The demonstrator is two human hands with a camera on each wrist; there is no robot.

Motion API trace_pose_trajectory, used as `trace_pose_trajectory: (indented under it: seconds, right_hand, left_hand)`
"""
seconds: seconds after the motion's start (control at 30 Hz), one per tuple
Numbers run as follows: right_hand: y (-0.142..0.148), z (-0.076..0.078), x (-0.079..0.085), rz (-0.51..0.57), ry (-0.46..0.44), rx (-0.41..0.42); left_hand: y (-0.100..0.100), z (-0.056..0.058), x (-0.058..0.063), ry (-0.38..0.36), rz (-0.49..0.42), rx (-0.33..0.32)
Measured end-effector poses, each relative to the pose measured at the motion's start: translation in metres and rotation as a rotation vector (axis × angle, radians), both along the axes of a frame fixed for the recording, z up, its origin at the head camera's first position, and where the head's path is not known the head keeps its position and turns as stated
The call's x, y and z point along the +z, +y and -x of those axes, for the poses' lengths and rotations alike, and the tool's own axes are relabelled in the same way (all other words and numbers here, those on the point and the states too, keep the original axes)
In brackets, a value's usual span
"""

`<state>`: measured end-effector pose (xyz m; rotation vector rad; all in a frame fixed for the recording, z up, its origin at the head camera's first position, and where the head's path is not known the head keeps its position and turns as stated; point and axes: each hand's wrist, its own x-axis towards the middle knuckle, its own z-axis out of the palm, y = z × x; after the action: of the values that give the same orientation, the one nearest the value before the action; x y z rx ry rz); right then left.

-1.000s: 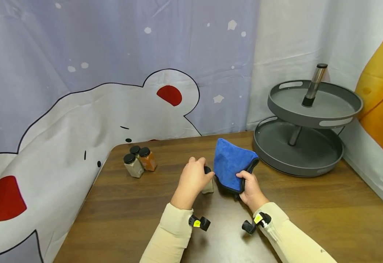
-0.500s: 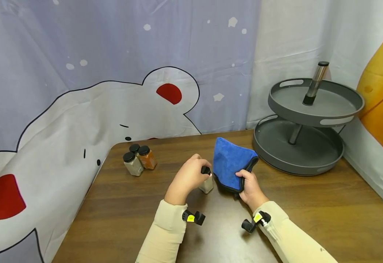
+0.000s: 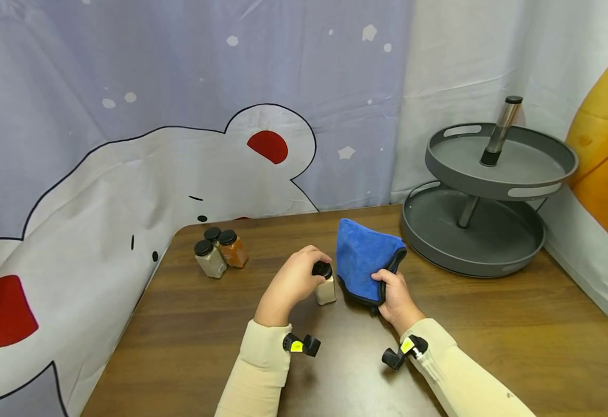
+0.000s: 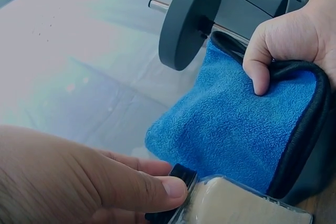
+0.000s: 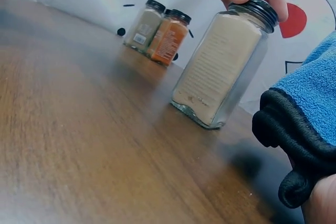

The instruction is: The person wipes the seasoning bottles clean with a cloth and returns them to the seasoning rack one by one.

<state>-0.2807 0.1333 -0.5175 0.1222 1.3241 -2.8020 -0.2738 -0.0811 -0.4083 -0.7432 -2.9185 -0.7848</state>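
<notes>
My left hand (image 3: 293, 281) pinches the black lid of a square glass spice jar (image 3: 327, 292) filled with pale beige powder. In the right wrist view the jar (image 5: 218, 72) stands at the tabletop, its lid between thumb and fingers. A blue towel (image 3: 363, 260) with black edging is bunched in my right hand (image 3: 397, 298), just right of the jar. The left wrist view shows the right thumb pressed over the towel (image 4: 226, 114), which hangs behind the jar.
Several other black-lidded spice jars, one of them an orange jar (image 3: 234, 250), stand together at the back left of the wooden table (image 3: 189, 341). A grey two-tier round tray stand (image 3: 470, 260) occupies the back right. Patterned curtains (image 3: 126, 202) hang behind.
My left hand has drawn slightly left and away from the towel, bringing more of the jar into sight. The right hand keeps its grip on the towel, nearly still.
</notes>
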Motion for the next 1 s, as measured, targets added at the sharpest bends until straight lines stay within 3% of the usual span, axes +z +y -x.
trace_pose_trajectory:
  seconds: [0.23, 0.5, 0.73, 0.9, 1.0]
  right_hand:
    - [-0.003, -0.002, -0.001, -0.071, 0.004, 0.021]
    - [-0.012, -0.010, 0.000, -0.237, 0.038, 0.233]
    - [-0.012, -0.010, 0.000, -0.127, 0.070, 0.176]
    - [-0.013, -0.008, -0.001, -0.249, 0.049, 0.234]
    - [-0.013, -0.009, -0.001, -0.257, 0.041, 0.217]
  left_hand:
    - [-0.002, 0.001, -0.003, -0.010, -0.012, 0.006]
    - [-0.001, 0.000, -0.004, 0.006, 0.018, 0.017]
    - [0.000, -0.002, -0.004, 0.013, 0.037, 0.029]
    - [0.001, -0.002, -0.004, 0.014, 0.034, 0.031]
    - [0.000, -0.003, -0.004, 0.014, 0.029, 0.036]
